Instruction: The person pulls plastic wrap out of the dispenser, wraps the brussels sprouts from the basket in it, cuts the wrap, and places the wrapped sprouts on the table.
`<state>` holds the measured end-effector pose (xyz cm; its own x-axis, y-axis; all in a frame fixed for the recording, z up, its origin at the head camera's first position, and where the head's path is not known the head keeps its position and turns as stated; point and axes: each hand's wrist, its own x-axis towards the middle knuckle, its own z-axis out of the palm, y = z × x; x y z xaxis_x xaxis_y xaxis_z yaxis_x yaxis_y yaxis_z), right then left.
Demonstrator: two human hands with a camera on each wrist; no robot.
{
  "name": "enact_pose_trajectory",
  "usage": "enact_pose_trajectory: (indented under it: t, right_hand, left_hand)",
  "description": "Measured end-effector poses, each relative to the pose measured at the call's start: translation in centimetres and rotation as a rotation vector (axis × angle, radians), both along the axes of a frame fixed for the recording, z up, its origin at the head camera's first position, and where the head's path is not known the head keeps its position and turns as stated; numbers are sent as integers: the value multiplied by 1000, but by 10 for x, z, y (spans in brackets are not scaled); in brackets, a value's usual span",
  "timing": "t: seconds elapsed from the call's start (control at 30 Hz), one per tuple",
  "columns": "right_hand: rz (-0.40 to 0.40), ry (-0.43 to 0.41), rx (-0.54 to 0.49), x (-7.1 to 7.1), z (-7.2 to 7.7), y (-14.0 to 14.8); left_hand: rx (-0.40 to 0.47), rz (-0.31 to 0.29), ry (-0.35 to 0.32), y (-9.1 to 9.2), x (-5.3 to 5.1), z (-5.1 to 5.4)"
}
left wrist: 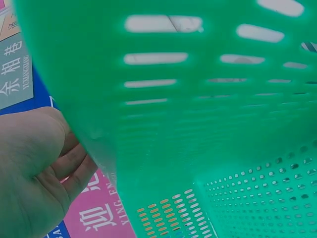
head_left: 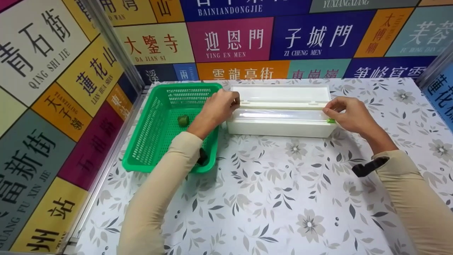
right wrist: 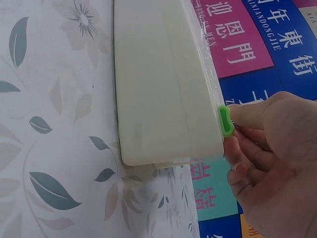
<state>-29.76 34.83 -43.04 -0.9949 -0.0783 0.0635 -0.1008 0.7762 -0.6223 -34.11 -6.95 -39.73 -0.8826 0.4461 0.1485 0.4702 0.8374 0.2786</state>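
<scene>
A long white cling film dispenser (head_left: 279,128) stands with its lid (head_left: 279,94) raised at the back. Clear cling film (head_left: 279,115) lies across its top, shiny along the edge in the right wrist view. At the box's left end my left hand (head_left: 221,106) pinches the film with bent fingers; in the left wrist view the green basket hides its fingertips. My right hand (head_left: 348,109) pinches the film at the right end between thumb and fingers, right by the small green slider (right wrist: 226,121).
Left of the dispenser, close against my left forearm, sits a green perforated basket (head_left: 141,165). A small dark green lump (head_left: 183,121), its kind unclear, lies inside. A flower-patterned cloth (head_left: 269,198) covers the table; printed panels (head_left: 233,39) rise behind and at both sides.
</scene>
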Motion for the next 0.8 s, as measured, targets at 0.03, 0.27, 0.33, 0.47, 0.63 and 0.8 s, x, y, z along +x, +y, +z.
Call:
enact_pose_trajectory:
  t: [0.03,0.27,0.33,0.47,0.63,0.8]
  right_hand:
    - [4,1,-1,0,1,1]
    - [53,-18,24,-2,4,5]
    - [65,-14,28,-2,4,5]
    - [63,11,42,-3,2,2]
    - [28,-11,20,-4,1,0]
    - [-9,-19,-26,-1,0,1]
  left_hand:
    - [-2,1,1,0,0,0]
    - [-13,-2,15,1,-1,-1]
    - [-11,-6,20,1,-1,-2]
    - [-1,-14,23,-1,-1,-3]
    - [4,-9,12,-1,-1,-2]
    - [17,-7,6,-2,-1,-1]
